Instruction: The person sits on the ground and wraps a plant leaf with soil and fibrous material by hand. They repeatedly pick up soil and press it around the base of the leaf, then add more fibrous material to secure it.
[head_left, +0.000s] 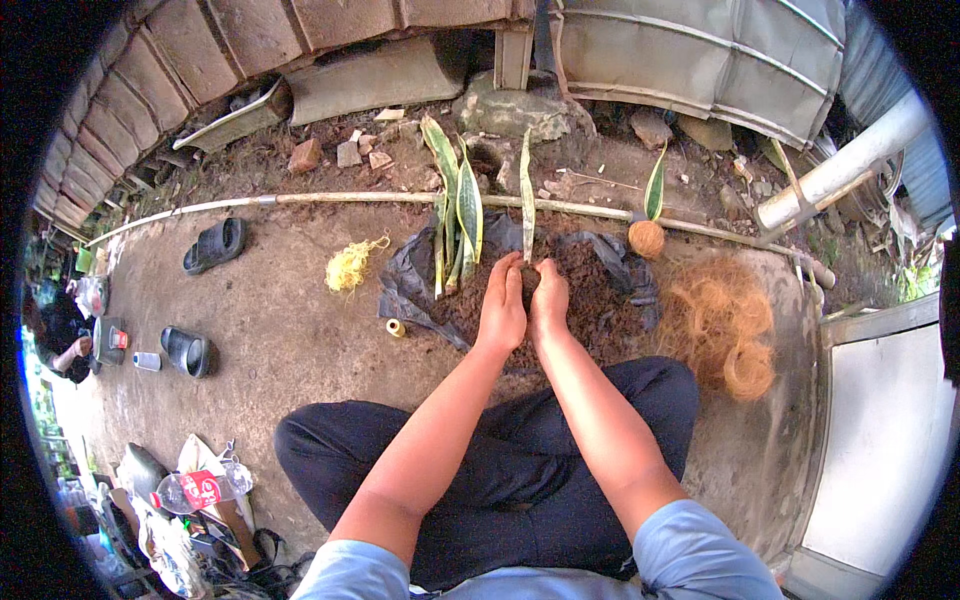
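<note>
Between my left hand (504, 304) and my right hand (549, 296) is a dark clump of soil (529, 281), cupped from both sides. A single snake plant leaf (527, 195) stands upright from it. Beneath lies a heap of brown soil (592, 307) on a black plastic sheet (405, 274). Several more snake plant leaves (459, 206) lie at the heap's left. Right of the heap, a fibre-wrapped ball (646, 238) bears one upright leaf (655, 187). Loose coconut-like fibre (709, 315) spreads at the right. Yellow stringy fibre (351, 266) and a thread spool (395, 328) lie at the left.
A long pale pole (337, 198) crosses the ground beyond the soil. Black slides (215, 246) rest on the concrete at left. A plastic bottle (199, 491) lies among bags at lower left. Another person's hand (81, 347) shows at the far left. A white panel (885, 420) stands at right.
</note>
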